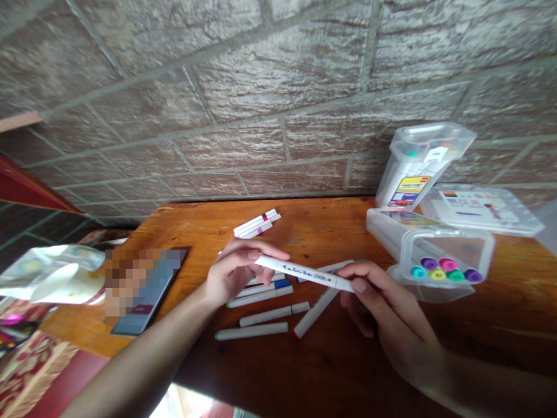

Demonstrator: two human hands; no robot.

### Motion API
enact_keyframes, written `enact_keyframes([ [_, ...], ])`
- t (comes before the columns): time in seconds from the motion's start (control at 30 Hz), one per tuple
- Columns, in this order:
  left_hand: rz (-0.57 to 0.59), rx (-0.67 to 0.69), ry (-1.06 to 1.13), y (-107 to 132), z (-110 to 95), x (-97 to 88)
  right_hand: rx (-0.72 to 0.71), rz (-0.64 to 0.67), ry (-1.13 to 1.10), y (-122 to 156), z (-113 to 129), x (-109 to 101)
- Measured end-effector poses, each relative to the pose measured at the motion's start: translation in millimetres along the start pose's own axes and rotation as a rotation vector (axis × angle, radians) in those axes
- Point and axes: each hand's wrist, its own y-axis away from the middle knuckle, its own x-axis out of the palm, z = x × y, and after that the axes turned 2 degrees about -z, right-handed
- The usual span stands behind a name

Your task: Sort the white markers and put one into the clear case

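One head-height view, forward and down, close over the wooden table (324,226) towards the brick wall (243,104).

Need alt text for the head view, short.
A left hand and right hand hold a white marker by its ends above a wooden table with loose markers on it. To the right, a clear plastic case lies with colored marker caps facing the camera; a brick-patterned wall stands behind.

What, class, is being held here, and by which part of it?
A white marker: the left hand holds one end, the right hand the other.
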Motion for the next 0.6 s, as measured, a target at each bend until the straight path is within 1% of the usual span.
enact_keyframes([
  [0.37, -0.015, 0.009, -0.025, -2, 2, 0.9, 0.003, -0.037, -0.008, 1, 2, 2],
  [0.6, -0.014, 0.050, -0.180, -1, 11, -7.8, 0.015, -0.045, -0.009, 1, 4, 2],
])
